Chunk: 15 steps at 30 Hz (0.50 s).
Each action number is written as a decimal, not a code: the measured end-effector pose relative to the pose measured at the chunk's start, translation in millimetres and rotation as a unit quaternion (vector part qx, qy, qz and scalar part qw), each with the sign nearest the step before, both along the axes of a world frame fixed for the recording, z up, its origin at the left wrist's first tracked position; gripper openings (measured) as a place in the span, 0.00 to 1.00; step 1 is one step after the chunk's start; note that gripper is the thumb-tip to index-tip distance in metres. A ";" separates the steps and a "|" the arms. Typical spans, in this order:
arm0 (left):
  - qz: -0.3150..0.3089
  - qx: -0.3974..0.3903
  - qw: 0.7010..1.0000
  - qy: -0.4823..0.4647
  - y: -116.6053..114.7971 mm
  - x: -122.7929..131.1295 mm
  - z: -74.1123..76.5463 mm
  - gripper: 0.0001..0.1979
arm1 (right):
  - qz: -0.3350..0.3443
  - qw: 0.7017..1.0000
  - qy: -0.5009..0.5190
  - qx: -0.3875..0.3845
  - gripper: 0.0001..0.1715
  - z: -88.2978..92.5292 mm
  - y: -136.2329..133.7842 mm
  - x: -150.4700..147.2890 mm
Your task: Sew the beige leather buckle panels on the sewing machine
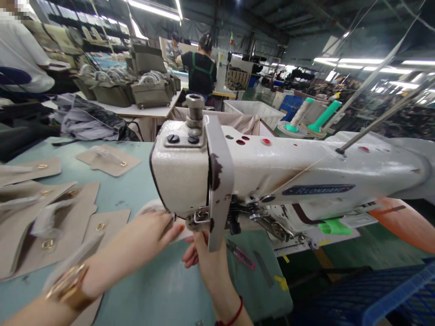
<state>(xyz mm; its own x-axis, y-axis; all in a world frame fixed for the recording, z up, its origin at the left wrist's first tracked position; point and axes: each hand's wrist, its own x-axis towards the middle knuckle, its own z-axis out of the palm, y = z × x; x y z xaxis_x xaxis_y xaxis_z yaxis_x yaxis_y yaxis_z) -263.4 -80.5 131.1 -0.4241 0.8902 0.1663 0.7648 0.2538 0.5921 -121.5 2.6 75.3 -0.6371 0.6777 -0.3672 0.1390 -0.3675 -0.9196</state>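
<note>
My left hand (152,233) reaches in beside the white sewing machine head (183,170). It lies over a pale piece (147,207), thumb stretched out, and some fingers are hidden behind the head. Below the needle area, my right hand (207,251) has its fingers curled, thumb and forefinger partly covered by the machine's metal guard (219,181). Whatever it pinches is hidden. The needle cannot be seen. Pink-handled thread snips (243,254) lie on the bed, right of my right hand.
Beige panels (78,226) with gold buckles and wrapped straps spread over the green table (146,290) at left. Thread cones (324,117) stand behind the machine. A blue crate (390,294) is at lower right. A person (202,68) works beyond bags (151,93) on another table.
</note>
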 end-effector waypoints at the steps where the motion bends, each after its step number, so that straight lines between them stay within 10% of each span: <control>1: -0.012 -0.015 1.000 0.024 -13.6 9.2 -9.5 0.11 | 0.000 1.000 0.002 0.005 0.30 -0.4 -0.6 0.7; 5: 0.027 0.041 0.984 -0.169 -49.0 49.9 -55.0 0.09 | -0.001 0.999 0.006 0.042 0.29 -6.0 -1.9 2.8; 11: 0.052 0.144 0.691 -0.706 -5.2 69.6 -87.7 0.23 | 0.031 0.992 0.008 0.120 0.31 -15.8 1.5 4.6; 15: 0.034 0.121 0.671 -0.731 13.5 59.1 -83.5 0.20 | 0.028 0.990 0.010 0.137 0.31 -14.6 1.8 5.3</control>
